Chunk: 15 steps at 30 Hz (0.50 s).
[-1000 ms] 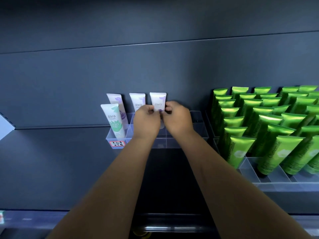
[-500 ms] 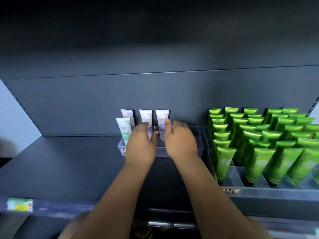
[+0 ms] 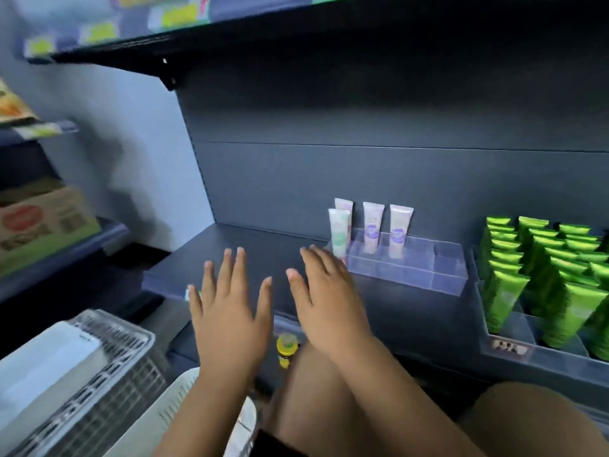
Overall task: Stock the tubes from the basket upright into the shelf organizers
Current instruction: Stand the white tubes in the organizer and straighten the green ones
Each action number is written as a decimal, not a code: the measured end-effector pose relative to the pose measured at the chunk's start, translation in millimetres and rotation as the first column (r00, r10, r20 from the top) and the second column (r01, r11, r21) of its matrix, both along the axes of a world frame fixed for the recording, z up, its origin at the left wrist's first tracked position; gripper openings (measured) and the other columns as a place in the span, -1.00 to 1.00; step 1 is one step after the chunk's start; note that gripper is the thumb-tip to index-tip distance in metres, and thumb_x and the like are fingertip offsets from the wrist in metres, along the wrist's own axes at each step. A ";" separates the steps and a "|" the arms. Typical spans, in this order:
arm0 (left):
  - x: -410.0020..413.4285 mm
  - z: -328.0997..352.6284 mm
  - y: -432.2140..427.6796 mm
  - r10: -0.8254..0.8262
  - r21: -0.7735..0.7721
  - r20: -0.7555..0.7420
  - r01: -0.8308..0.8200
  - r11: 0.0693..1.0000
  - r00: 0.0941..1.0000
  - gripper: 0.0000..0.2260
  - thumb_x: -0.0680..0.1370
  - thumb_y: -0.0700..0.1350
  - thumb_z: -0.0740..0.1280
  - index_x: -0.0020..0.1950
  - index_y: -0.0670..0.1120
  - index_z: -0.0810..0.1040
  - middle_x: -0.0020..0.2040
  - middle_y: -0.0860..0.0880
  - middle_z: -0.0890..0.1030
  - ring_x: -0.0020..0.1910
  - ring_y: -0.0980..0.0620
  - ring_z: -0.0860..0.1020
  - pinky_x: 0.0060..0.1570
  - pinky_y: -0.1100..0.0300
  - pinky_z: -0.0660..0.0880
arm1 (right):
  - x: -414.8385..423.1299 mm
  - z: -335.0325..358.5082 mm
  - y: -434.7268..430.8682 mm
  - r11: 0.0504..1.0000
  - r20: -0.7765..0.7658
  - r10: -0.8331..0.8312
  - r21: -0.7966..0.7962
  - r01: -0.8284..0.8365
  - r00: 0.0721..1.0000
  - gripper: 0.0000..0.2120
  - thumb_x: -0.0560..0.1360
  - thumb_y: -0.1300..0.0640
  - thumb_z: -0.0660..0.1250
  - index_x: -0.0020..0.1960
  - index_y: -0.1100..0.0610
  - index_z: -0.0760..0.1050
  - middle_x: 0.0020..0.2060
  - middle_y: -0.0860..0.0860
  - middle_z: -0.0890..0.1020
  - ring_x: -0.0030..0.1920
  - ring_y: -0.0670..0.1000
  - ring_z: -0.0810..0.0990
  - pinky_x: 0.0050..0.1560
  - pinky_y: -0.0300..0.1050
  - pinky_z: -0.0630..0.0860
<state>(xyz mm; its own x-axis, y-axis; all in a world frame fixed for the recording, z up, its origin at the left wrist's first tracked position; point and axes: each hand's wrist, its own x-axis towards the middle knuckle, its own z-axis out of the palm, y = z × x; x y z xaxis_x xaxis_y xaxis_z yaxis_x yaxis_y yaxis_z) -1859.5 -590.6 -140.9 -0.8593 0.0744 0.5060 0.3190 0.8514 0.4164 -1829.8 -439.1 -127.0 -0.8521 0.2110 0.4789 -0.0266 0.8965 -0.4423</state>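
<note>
Four pale tubes (image 3: pixel 373 225) stand upright in the clear organizer (image 3: pixel 438 265) on the dark shelf (image 3: pixel 257 255). One with a green print sits at the front left corner, another stands right behind it, and two with purple prints stand side by side further right in the back row. The compartments to the right of them hold nothing that I can see.

The person's hands hover in front of the shelf edge, backs up, well clear of the tubes. The left hand (image 3: pixel 227 311) has its fingers spread wide and straight and holds nothing. The right hand (image 3: pixel 324 301) is just beside it, fingers straight and closer together, also holding nothing; its fingertips are near the organizer's left end, though the blur won't let me say whether they touch.

Down at the lower left is the white mesh basket (image 3: pixel 115 361), with something pale inside that's too blurred to make out. Over to the right, a second clear organizer (image 3: pixel 507 338) is packed with rows of green tubes (image 3: pixel 540 265). A small yellow-capped bottle (image 3: pixel 287 349) shows between the wrists, below the shelf. A cardboard box (image 3: pixel 39 222) sits on the neighbouring shelf to the far left.
</note>
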 end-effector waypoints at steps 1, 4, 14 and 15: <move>6.7 -5.7 -22.3 0.042 -0.009 0.005 -0.042 0.999 0.999 -0.35 0.60 0.32 -0.03 0.64 0.06 0.18 0.64 0.07 0.19 0.65 -0.06 0.05 0.57 -0.17 -0.02 | -0.8 -2.7 -20.8 0.999 -0.027 0.046 0.008 -0.045 0.999 -0.38 0.64 -0.23 -0.08 0.51 0.11 0.36 0.51 0.05 0.39 0.54 0.08 0.27 0.56 0.00 0.14; 27.0 -27.6 -83.5 0.173 -0.034 0.037 -0.172 0.984 0.984 -0.35 0.61 0.32 -0.08 0.64 0.07 0.18 0.64 0.09 0.17 0.65 -0.04 0.03 0.59 -0.15 -0.03 | -1.5 -19.9 -84.3 0.983 -0.053 0.180 0.034 -0.178 0.982 -0.40 0.63 -0.20 -0.05 0.50 0.12 0.38 0.50 0.06 0.40 0.55 0.10 0.27 0.56 0.07 0.18; 77.2 -177.6 -218.2 0.456 -0.184 0.345 -0.418 0.890 0.820 -0.42 0.65 0.21 0.03 0.59 -0.05 0.29 0.57 -0.04 0.36 0.58 -0.17 0.23 0.56 -0.18 0.10 | -11.9 -151.4 -205.6 0.821 0.481 0.422 0.157 -0.549 0.768 -0.46 0.65 -0.14 0.09 0.53 0.13 0.29 0.53 0.07 0.34 0.59 0.13 0.14 0.58 0.09 0.09; 80.3 -192.0 -225.1 0.467 -0.183 0.379 -0.430 0.884 0.799 -0.44 0.66 0.19 0.04 0.60 -0.06 0.28 0.57 -0.04 0.36 0.58 -0.18 0.23 0.56 -0.17 0.11 | -17.5 -162.7 -203.4 0.819 0.524 0.406 0.155 -0.553 0.749 -0.48 0.65 -0.13 0.12 0.50 0.13 0.31 0.50 0.07 0.37 0.57 0.13 0.18 0.56 0.08 0.14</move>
<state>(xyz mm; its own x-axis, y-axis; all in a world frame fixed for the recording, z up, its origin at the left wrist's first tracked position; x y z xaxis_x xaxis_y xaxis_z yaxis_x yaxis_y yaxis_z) -1779.2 -815.7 -332.9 -0.9312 -0.3442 0.1198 -0.2866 0.8946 0.3429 -1847.3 -642.6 -289.7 -0.9298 -0.3678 -0.0124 -0.3538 0.9025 -0.2456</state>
